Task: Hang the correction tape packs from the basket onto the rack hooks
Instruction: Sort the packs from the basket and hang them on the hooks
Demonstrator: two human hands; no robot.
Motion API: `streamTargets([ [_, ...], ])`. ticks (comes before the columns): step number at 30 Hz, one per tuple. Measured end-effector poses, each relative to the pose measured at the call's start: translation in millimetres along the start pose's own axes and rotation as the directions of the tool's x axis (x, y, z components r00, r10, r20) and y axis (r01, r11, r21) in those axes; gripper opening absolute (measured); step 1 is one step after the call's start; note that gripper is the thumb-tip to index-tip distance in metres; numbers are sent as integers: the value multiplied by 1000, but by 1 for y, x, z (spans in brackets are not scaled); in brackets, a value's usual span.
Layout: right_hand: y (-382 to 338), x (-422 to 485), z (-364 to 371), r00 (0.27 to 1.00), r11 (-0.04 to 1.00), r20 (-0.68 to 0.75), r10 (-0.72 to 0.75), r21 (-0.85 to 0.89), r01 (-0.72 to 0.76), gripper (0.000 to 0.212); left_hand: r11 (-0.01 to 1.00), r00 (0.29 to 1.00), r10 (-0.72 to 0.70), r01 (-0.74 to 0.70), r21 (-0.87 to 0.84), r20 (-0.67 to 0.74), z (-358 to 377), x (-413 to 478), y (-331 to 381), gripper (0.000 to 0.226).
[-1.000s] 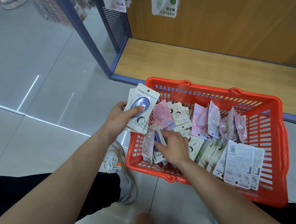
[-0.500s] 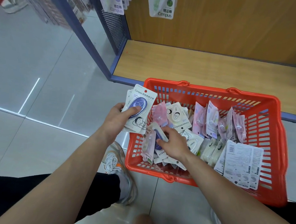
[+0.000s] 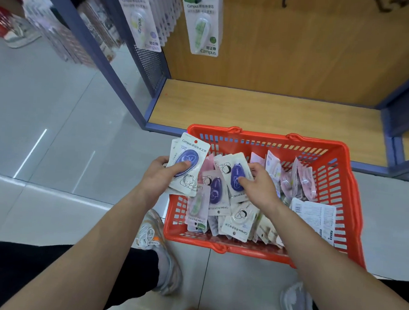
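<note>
Stack of correction tape packs (image 3: 190, 164) sat in the left hand (image 3: 162, 173), centre-left of frame, over the upper-left corner of the basket (image 3: 341, 188). Top pack faced up, purple blister, "Campus" header.

Left arm came in from the lower left, forearm bare, wrist straight. Thumb pressed flat on the purple blister, fingers wrapped behind the stack: closed grip, holding several packs (exact count unreadable).

Right arm came in from the lower right, with the hand inside the basket. Right hand (image 3: 260, 186) pinched one purple pack (image 3: 235, 175): thumb on the blister, fingers curled over its upper right edge. That pack was tilted and overlapped its neighbours; couldn't tell whether it was lifted clear.

Basket: orange, slotted walls, on the floor at centre-right. It held a loose heap of packs:
- another purple pack (image 3: 216, 193) between the two hands
- pink packs (image 3: 302, 179) standing on edge toward the right wall
- white pack backs with barcodes (image 3: 315, 217) at the right
- cream and green ones along the lower edge

Above the basket was the rack's wooden base shelf (image 3: 262, 110), with a wood back panel in a blue frame. Two groups of hung packs (image 3: 203, 25) were at the top of the frame, the second (image 3: 142, 21) to its left. Grey tiled floor was on the left, and a grey sneaker (image 3: 158, 251) was beside the basket's lower-left corner.
</note>
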State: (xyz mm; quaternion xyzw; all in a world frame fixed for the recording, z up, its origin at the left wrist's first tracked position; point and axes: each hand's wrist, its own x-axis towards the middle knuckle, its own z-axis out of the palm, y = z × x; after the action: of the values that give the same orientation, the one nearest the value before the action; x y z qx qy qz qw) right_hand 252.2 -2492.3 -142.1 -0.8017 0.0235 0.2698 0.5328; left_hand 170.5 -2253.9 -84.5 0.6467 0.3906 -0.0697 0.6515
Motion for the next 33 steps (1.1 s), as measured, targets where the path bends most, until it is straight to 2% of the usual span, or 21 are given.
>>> streamTargets([
  [4, 17, -4, -14, 995, 995, -28, 97, 18, -96, 27, 999, 999, 13, -12, 41, -39, 10, -8, -3, 51],
  [6, 19, -7, -6, 991, 987, 25, 134, 83, -136, 27, 998, 996, 33, -28, 58, -80, 8, -8, -4, 54],
  [8, 16, -9, 10, 991, 992, 89, 104, 66, -110, 26, 996, 994, 50, -42, 76, -95, 2, -8, -4, 55],
  [9, 15, -9, 20, 992, 997, 101, 79, 5, -80, 27, 996, 994, 54, -46, 80, -98, 0, -8, -5, 54],
  [12, 21, -10, 44, 995, 988, 93, 35, -156, -20, 32, 996, 992, 51, -43, 74, -113, -4, -8, -8, 53],
  [16, 23, -9, 54, 997, 960, 63, 52, -279, -33, 41, 997, 992, 46, -39, 65, -117, -3, -6, -9, 53],
  [21, 21, -4, 56, 995, 961, 74, 70, -272, -47, 54, 998, 993, 46, -40, 57, -109, -3, -8, -5, 53],
  [25, 19, -4, 48, 994, 983, 86, 66, -179, -50, 54, 997, 993, 53, -47, 59, -109, -2, -9, -2, 50],
  [29, 21, -6, 35, 985, 950, 163, 52, -313, 1, 54, 997, 994, 61, -57, 44, -89, 5, -12, 2, 51],
  [33, 22, -7, 41, 984, 960, 172, 45, -281, 5, 59, 996, 995, 69, -65, 54, -76, 9, -14, 1, 52],
])
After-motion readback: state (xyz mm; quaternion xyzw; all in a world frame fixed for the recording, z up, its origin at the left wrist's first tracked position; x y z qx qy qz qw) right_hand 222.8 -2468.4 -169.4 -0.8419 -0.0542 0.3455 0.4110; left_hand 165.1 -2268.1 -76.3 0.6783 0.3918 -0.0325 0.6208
